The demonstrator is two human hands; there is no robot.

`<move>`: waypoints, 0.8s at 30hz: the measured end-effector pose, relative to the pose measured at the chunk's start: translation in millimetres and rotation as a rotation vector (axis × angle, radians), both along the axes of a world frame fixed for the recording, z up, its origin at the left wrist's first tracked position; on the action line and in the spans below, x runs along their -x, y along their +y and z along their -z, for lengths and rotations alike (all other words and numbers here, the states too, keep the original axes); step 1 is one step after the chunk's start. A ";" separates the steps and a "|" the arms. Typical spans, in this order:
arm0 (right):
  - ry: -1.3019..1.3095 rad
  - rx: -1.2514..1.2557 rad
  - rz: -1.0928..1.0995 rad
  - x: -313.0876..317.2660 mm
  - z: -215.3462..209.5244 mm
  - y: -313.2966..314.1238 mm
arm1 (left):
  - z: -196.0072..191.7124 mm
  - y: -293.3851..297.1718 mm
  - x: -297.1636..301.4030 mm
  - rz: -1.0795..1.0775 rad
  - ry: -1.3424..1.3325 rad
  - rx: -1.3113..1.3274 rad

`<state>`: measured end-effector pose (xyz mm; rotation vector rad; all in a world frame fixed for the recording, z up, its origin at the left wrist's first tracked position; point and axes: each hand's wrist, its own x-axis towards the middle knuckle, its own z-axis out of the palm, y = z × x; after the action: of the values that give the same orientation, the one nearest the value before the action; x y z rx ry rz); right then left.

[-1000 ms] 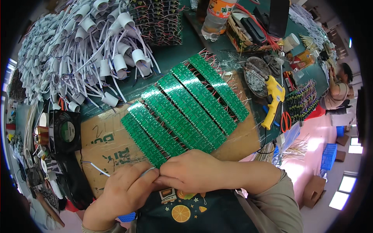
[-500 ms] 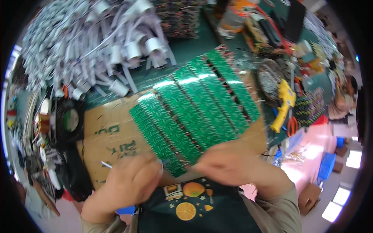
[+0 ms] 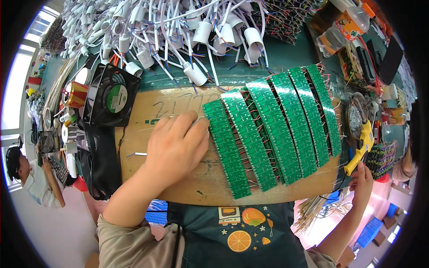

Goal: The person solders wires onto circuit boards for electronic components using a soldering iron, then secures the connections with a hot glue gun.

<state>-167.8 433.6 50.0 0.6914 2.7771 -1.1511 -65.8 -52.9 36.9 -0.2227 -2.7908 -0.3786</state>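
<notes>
Several green circuit-board strips, joined by thin red wires, lie side by side on a cardboard sheet. My left hand is at the left edge of the leftmost strip, its fingers curled and closed. Whatever its fingertips hold, if anything, is hidden. Off to the right, my right hand reaches up with fingers apart to the lower end of a yellow glue gun. Its fingertips are at the handle, not wrapped round it. A short white wire lies on the cardboard, left of my left hand.
White lamp holders with wires are heaped at the back. A black fan stands left, beside a black mesh bag. At the back right are a bottle and a dark phone-like slab. Another person is far left.
Both hands were close together at the boards' near edge. My right hand has moved away right to the glue gun; my left is now at the boards' left edge. The view has shifted.
</notes>
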 end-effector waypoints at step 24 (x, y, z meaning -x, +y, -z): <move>0.389 1.446 -0.341 -24.2 9.9 -35.0 | 35.1 -22.5 15.8 -0.082 0.216 -0.119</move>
<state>-143.6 398.6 40.1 -0.1858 1.3361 -2.6895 -81.6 -75.4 1.8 -0.1137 -2.5467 -0.4688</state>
